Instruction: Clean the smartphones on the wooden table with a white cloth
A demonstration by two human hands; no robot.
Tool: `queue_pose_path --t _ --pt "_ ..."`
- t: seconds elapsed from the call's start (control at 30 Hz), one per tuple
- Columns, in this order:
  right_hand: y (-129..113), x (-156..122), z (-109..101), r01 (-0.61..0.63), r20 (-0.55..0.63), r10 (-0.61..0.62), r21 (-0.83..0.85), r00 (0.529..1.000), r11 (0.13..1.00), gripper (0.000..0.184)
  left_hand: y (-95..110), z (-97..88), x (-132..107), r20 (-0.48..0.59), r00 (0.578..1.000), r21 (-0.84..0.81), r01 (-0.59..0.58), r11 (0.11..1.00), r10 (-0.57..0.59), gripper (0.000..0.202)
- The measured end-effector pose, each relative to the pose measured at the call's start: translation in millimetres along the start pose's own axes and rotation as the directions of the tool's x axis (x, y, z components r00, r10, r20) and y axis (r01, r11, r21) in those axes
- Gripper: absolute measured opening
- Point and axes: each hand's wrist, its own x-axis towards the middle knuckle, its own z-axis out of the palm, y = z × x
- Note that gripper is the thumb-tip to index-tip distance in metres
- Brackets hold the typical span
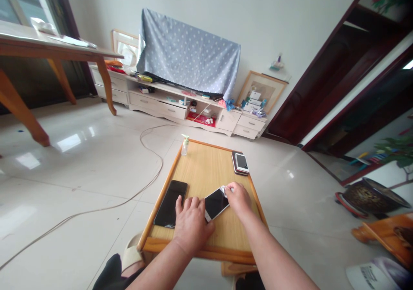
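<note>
Head view: the left hand (191, 226) lies palm down across the near end of a white-framed smartphone (215, 204), which sits screen up on a low wooden table (200, 248). The right hand (238, 199) is at the far end of the same phone, with a small white wipe (222, 190) between its fingers and the black screen.

Risk assessment: the phone is held in place mainly by downward pressure from the left hand. If that pressure is uneven or is released, the phone may pivot on the smooth wood and strike the black smartphone (170, 204) immediately to the left. Lateral force from the right hand could have the same effect. Reduced pressure on the wipe may let it slip from the screen. The stacked phones (240, 163) lie close to the far right rim and could slide if the table is jolted. The clear pump bottle (184, 146), upright at the far left corner, could tip if struck.

Grip state: the left grip is open, with fingers spread and pressing on the phone; it does not close around it. The right grip is narrow, pinching the wipe against the phone's far end.
</note>
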Motion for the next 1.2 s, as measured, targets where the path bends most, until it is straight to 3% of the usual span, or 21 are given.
queue_pose_path --t 0.17,0.37,0.57,0.73,0.9,1.1,1.2 --pt "-7.9 -12.5 -1.6 0.075 -0.040 -0.078 -0.056 0.996 0.996 0.019 -0.1 1.0 -0.6 -0.019 1.000 0.003 -0.002 1.000 0.002 0.051" --pt "-26.5 -27.2 5.4 0.244 0.027 -0.244 -0.026 0.969 0.969 0.014 0.2 -0.5 -0.9 -0.006 1.000 0.001 -0.006 1.000 0.006 0.047" --pt "-23.8 -8.2 5.5 0.122 0.000 -0.122 -0.009 0.993 0.993 0.016 0.0 1.6 -0.7 -0.021 1.000 0.002 -0.003 1.000 0.003 0.050" --pt "-29.5 -8.1 9.2 0.151 0.030 -0.151 0.020 0.988 0.988 0.010 -2.3 4.0 -0.4 -0.017 1.000 -0.003 -0.011 1.000 0.011 0.050" --pt "-28.2 -4.8 4.6 0.094 0.006 -0.094 0.023 0.996 0.995 0.014 -3.0 4.7 -0.4 -0.028 1.000 -0.007 -0.015 1.000 0.015 0.051" --pt "-44.8 -23.0 9.3 0.210 0.050 -0.213 0.061 0.976 0.976 0.008 -3.2 4.2 -0.1 -0.015 1.000 -0.001 -0.014 1.000 0.014 0.050" --pt "-45.8 -26.2 8.3 0.203 0.044 -0.206 0.063 0.978 0.977 0.010 -3.2 3.7 -0.7 -0.025 1.000 0.000 -0.016 1.000 0.016 0.048"
